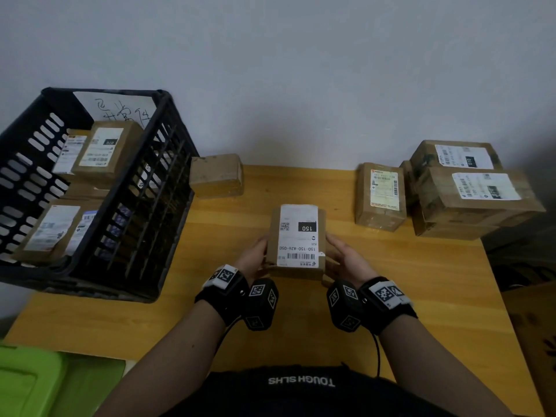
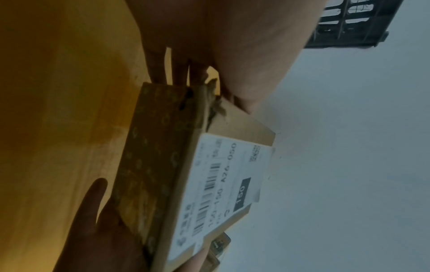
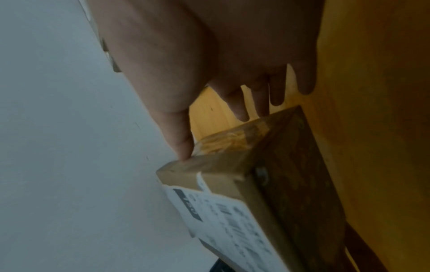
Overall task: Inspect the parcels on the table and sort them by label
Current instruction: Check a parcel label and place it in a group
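Note:
A small brown parcel (image 1: pixel 296 239) hangs just above the middle of the wooden table (image 1: pixel 120 320), held between both hands. Its white label (image 1: pixel 298 236) faces up and reads "150" in a black block, with a barcode at the near end. My left hand (image 1: pixel 255 254) grips its left side, and my right hand (image 1: pixel 343 257) grips its right side. In the left wrist view the thumb (image 2: pixel 242 104) lies on the parcel's (image 2: pixel 163 165) top edge and the fingers go behind it. The right wrist view shows the thumb (image 3: pixel 182 149) on a top corner of the parcel (image 3: pixel 291 174).
A black slotted crate (image 1: pixel 162 164) with several labelled parcels and a handwritten sheet stands at the left. One unlabelled-side box (image 1: pixel 216 176) sits beside it. At the back right are a labelled box (image 1: pixel 380 197) and two stacked boxes (image 1: pixel 475 194). A green bin (image 1: pixel 30 383) lies lower left.

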